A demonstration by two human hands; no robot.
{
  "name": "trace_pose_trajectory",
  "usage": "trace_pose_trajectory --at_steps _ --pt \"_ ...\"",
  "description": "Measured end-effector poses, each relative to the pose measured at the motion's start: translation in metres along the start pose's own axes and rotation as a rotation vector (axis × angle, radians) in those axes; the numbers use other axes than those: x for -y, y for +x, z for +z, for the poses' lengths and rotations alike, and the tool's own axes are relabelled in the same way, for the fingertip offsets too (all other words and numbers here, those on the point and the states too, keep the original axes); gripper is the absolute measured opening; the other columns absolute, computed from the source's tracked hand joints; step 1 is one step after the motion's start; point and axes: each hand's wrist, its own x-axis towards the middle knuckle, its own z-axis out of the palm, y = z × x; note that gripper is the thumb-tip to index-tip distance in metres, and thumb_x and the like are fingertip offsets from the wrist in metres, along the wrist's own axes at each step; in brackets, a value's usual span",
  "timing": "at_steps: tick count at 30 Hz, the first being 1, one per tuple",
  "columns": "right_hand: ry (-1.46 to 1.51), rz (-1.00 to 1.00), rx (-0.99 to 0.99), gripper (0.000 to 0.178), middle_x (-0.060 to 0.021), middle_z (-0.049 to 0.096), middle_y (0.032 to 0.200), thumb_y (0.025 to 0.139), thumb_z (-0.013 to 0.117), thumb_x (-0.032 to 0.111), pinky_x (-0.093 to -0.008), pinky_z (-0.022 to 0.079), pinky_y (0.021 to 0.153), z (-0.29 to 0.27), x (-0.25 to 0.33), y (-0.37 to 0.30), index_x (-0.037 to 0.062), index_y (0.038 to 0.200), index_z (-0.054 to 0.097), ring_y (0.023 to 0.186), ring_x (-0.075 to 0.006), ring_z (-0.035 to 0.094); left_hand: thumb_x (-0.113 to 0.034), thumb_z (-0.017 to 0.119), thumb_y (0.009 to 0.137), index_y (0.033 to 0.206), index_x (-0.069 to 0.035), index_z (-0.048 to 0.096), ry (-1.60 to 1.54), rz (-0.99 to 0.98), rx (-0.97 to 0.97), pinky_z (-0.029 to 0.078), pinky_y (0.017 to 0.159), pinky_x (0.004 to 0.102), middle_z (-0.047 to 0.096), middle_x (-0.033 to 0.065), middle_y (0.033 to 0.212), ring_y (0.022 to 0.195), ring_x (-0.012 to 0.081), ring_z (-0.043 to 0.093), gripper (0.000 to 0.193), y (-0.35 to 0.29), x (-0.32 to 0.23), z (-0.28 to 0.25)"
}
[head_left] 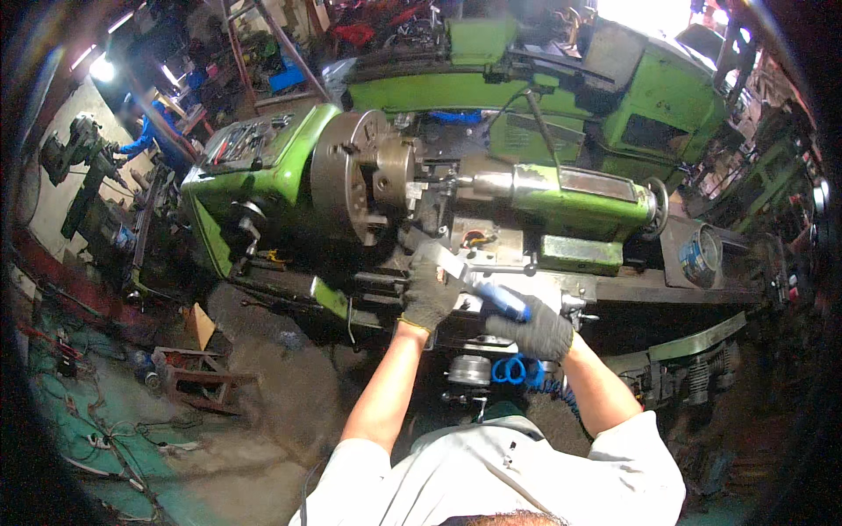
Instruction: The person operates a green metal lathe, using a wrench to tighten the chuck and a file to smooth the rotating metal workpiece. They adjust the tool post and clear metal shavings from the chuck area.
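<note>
Here, the person's gloved right hand is grasping a blue-handled tool, its fingers wrapping around the lower right end of the blue handle. The tool is slanting up and to the left from that grasp, and its pale front part is lying across the upper part of the left hand, over the gloved fingers there. Whether the left fingers are clenching that pale part or only touching it, I cannot tell. Both hands are working above the front of a green lathe, the left one sitting just below the large chuck. The tool is staying apart from the tailstock, which is standing farther to the right. A blue coiled hose is hanging just below the right hand. Far to the right, a round tub is resting near the end of the machine.
</note>
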Motion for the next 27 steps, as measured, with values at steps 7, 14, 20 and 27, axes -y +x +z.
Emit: trace_pose_trajectory --at_steps 7,14,20,27 --pt "-0.230 0.172 0.209 0.067 -0.0068 0.073 0.094 0.097 0.069 0.058 -0.0339 0.058 0.077 -0.093 -0.004 -0.033 0.0085 0.142 0.064 0.083 -0.0167 0.070 -0.039 0.077 0.086 0.115 -0.003 0.073 0.020 0.086 0.060 0.044 0.106 0.0515 0.071 0.0180 0.119 0.117 0.0408 0.061 0.046 -0.002 0.009 0.001" --pt "-0.510 -0.079 0.013 0.064 -0.0157 0.074 0.093 0.101 0.056 0.060 -0.0393 0.056 0.077 -0.130 0.015 0.107 0.0175 0.148 0.060 0.080 -0.0229 0.069 -0.028 0.079 0.069 0.103 -0.010 0.073 0.248 -0.174 0.017 0.050 0.088 0.0495 0.068 0.0159 0.100 0.103 0.0367 0.062 0.039 0.014 -0.049 0.001" --pt "-0.852 -0.013 0.000 0.060 -0.0253 0.069 0.128 0.102 0.057 0.058 -0.0490 0.054 0.098 -0.078 -0.039 0.212 0.0195 0.148 0.057 0.111 -0.0412 0.071 -0.027 0.082 0.067 0.099 -0.009 0.072 0.139 -0.250 0.093 0.051 0.089 0.0495 0.068 0.0161 0.102 0.103 0.0377 0.064 0.038 0.019 -0.055 -0.003" --pt "-0.768 -0.079 -0.077 0.058 -0.0246 0.065 0.137 0.102 0.057 0.056 -0.0486 0.050 0.105 -0.056 -0.080 0.237 0.0139 0.141 0.062 0.122 -0.0439 0.064 -0.028 0.082 0.068 0.105 -0.009 0.072 0.168 -0.204 0.028 0.052 0.092 0.0498 0.068 0.0161 0.107 0.106 0.0372 0.063 0.043 0.014 -0.048 0.001"
